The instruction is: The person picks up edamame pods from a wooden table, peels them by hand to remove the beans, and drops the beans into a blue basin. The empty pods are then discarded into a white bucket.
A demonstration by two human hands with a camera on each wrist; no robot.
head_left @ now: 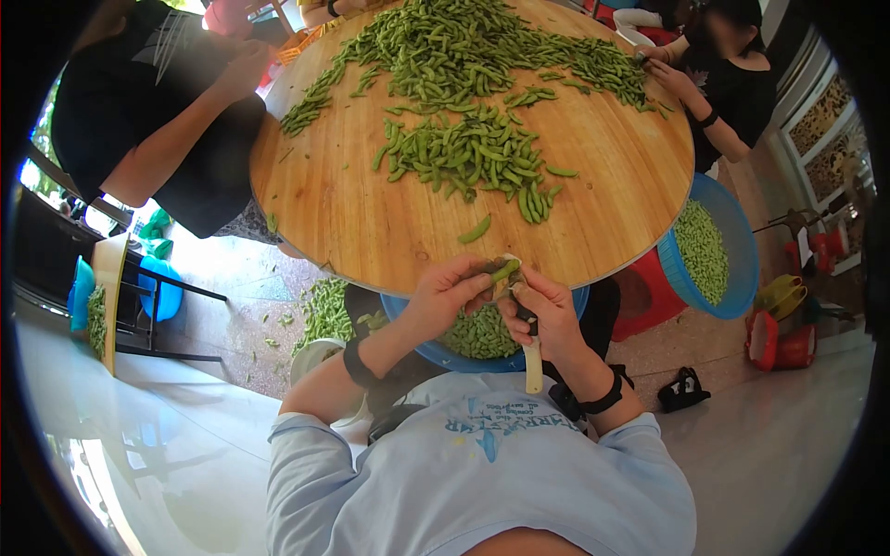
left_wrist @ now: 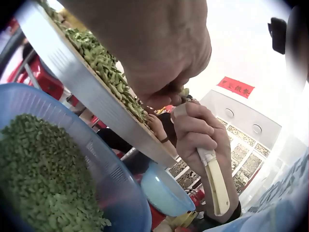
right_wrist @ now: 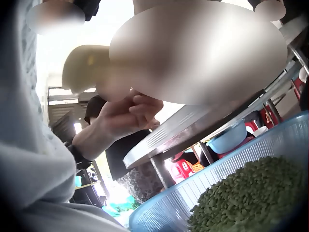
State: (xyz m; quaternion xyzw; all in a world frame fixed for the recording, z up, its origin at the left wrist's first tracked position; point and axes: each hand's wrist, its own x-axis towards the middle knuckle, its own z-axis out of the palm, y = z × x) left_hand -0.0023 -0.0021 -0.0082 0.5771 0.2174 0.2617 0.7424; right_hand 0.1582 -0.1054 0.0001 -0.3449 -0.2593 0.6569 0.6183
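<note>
Over the near edge of the round wooden table [head_left: 612, 222], my left hand [head_left: 445, 301] pinches a green bean pod [head_left: 505, 270] between thumb and fingers. Against it, my right hand [head_left: 549, 320] grips a knife with a cream handle [head_left: 533, 371]; the handle hangs below the fist and the blade is hidden by the fingers. The left wrist view shows the handle [left_wrist: 218, 191] jutting down out of the curled right fingers [left_wrist: 193, 128]. A blue basket [right_wrist: 161, 205] of shelled green beans [right_wrist: 246, 193] stands below both hands. A single loose pod [head_left: 475, 229] lies on the table just beyond them.
A large pile of pods [head_left: 436, 56] covers the table's far side, with a smaller heap [head_left: 464, 153] nearer. People sit at left [head_left: 167, 120] and right [head_left: 732, 83]. A blue basin [head_left: 742, 269] of beans stands right, and pods [head_left: 324, 310] lie on the floor left.
</note>
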